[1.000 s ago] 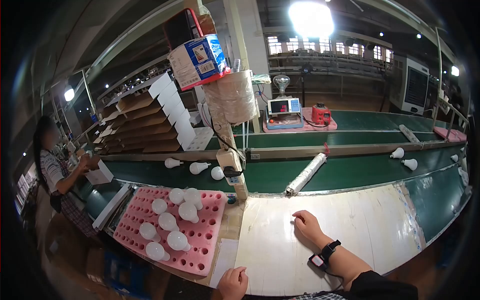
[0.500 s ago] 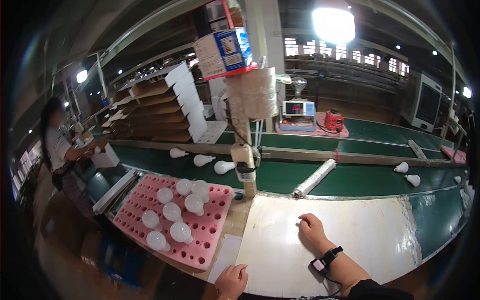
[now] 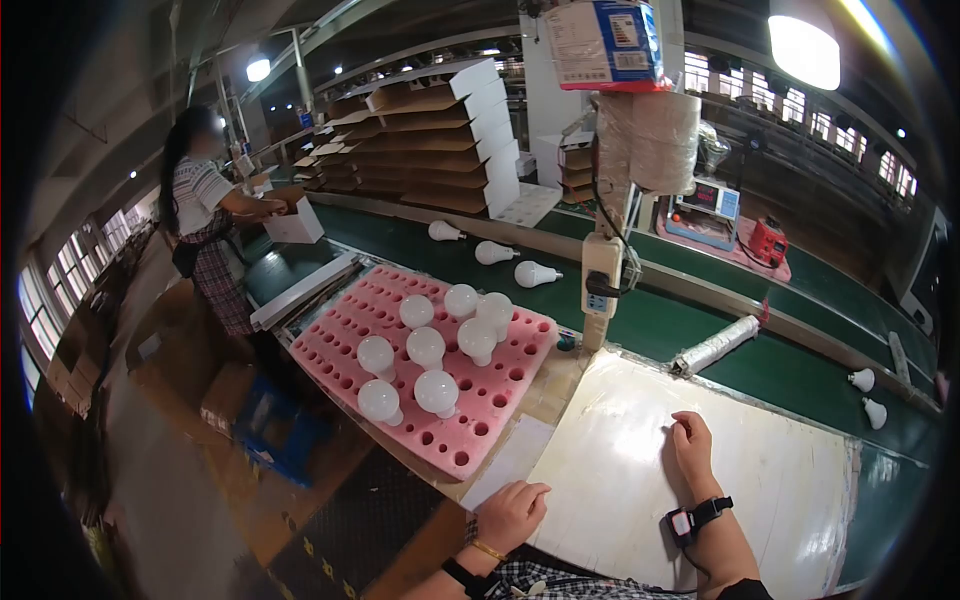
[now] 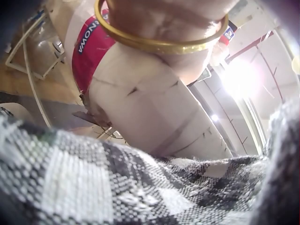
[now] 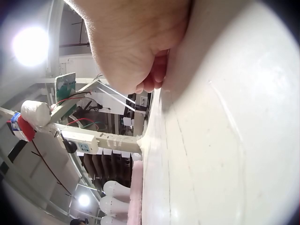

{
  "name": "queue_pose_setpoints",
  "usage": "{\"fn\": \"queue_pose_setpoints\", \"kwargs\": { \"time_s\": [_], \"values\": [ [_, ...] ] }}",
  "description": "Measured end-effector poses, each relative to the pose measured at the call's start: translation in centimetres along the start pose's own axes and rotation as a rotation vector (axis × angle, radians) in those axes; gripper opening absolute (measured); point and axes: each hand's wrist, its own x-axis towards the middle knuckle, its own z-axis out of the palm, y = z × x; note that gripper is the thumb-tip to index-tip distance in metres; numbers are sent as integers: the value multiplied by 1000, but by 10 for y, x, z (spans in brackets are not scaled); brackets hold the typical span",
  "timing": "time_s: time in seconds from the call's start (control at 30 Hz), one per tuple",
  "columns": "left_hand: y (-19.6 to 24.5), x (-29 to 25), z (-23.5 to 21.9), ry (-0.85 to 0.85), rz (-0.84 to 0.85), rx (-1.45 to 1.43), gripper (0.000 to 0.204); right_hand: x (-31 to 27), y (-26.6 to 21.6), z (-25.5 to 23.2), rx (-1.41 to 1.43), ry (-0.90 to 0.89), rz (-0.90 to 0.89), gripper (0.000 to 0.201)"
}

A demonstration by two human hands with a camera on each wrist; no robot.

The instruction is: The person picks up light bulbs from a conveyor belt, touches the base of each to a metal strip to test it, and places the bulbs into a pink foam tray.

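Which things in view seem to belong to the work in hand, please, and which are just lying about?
Likely part of the work:
- white bulbs on the pink foam tray
- pale board under the right hand

Apparently just lying about:
- silvery wrapped bar across the green belt
- blue-and-white box up on the post
- blue stool beside the bench

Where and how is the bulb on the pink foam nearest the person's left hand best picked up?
I'd cup that bulb from above, fingers around its round white globe: the globe faces up, while the narrow neck points down toward the pink foam. Another bulb sits close on its left.
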Motion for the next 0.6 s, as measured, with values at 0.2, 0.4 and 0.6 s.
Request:
{"fn": "queue_pose_setpoints", "kwargs": {
  "time_s": [0.2,0.4,0.6],
  "values": [
    [-2,0,1,67,12,-42,11,2,0,2,18,-45,0,16],
    [-5,-2,3,72,28,-62,10,3,7,1,27,-44,45,16],
    [-4,-2,3,81,28,-86,9,1,0,1,32,-37,25,15]
  ]
}}
